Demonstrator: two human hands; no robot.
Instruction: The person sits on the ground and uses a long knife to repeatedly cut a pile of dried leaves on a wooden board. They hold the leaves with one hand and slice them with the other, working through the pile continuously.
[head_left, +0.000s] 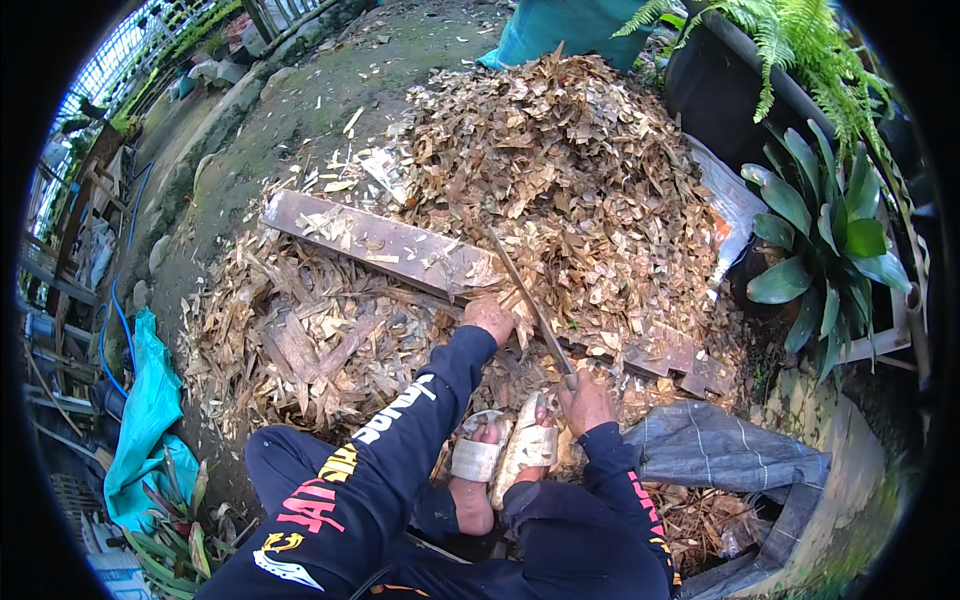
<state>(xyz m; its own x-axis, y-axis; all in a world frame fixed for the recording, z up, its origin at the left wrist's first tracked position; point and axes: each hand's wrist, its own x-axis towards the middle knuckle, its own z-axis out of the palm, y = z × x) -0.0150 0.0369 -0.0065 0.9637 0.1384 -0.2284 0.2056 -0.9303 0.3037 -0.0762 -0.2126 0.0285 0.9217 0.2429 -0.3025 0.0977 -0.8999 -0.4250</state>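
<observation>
My right hand (589, 405) grips the handle of a long machete (531, 300), whose blade slants up and to the left. Close to the blade's left side, my left hand (489, 319) is closed on some pale dry strips (516, 301), perhaps bark or dried stalk; the fingers are mostly hidden. Under both lies a wooden plank (390, 244), running from upper left to lower right, with chopped pieces on it. Beyond the plank rises a large heap of brown chopped plant pieces (555, 150). Longer uncut strips (300, 345) lie on the near left side.
My sandalled feet (480, 457) are just below the blade. At right stand a broad-leaved plant (825, 232) and a black pot (720, 82) with ferns. A dark woven sack (720, 442) lies at lower right, a teal sheet (146, 420) at left, a teal sack (570, 30) behind the heap.
</observation>
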